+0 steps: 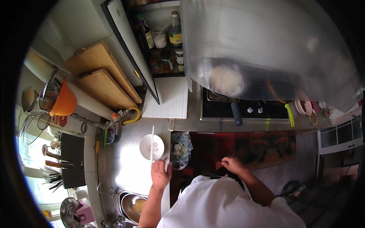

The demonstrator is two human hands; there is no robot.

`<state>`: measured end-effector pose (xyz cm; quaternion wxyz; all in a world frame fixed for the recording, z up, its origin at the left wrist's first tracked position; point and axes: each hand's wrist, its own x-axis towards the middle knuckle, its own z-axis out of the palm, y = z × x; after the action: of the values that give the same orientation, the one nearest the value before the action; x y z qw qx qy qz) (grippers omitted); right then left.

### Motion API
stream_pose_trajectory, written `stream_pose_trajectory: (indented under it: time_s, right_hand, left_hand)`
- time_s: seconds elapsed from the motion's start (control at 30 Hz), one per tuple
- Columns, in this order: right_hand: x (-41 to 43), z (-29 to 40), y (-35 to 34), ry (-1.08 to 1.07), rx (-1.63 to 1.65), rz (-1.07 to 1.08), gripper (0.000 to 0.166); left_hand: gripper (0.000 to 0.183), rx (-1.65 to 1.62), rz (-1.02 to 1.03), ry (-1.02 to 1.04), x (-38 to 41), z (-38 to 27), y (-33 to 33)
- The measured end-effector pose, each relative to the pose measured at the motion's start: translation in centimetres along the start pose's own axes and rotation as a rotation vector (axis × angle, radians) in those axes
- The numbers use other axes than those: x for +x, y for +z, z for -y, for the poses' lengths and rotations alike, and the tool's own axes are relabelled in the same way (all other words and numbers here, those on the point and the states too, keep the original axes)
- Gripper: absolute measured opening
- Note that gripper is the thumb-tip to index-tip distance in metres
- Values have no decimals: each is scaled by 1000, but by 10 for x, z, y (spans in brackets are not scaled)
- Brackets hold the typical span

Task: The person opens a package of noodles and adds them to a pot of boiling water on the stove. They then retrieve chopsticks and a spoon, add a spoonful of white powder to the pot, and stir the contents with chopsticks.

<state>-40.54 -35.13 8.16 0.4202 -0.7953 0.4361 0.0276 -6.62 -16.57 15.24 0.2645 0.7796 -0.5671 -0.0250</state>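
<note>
On the steel counter, a white bowl (148,151) has a pair of chopsticks (153,136) lying across its rim. My left hand (161,172) is just below the bowl, close to the chopsticks' lower ends; whether its fingers touch them is not clear. Over the floor in front of my body is my right hand (232,164), its fingers curled, and whether it holds anything cannot be told. A pan with pale contents (226,80) sits on the black stove (216,109), seen through a clear shield, its blue handle (236,114) pointing towards me.
A clear bag of scraps (181,149) hangs at the counter edge. Another pan's green handle (290,115) juts from the stove's right side. The cabinet door (134,54) stands open over a white ribbed board (168,98). A sink (129,206) holding a metal basin lies lower left.
</note>
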Motion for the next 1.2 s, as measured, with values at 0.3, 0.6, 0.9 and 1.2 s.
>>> stream_pose_trajectory:
  time_s: [0.3, 0.6, 0.9, 1.2]
  right_hand:
    - [-27, -285, 77, 170, 105, 173, 36]
    - [-121, -438, 94, 163, 210, 55, 32]
    - [-143, -377, 32, 673, 608, 136, 23]
    - [-148, -409, 21, 616, 574, -129, 26]
  left_hand:
    - [32, -514, 518, -301, -172, 6, 143]
    - [32, -311, 1054, -687, -250, -30, 170]
    - [39, 152, 1237, -532, -249, -50, 234]
    - [74, -579, 904, -379, -213, -97, 185]
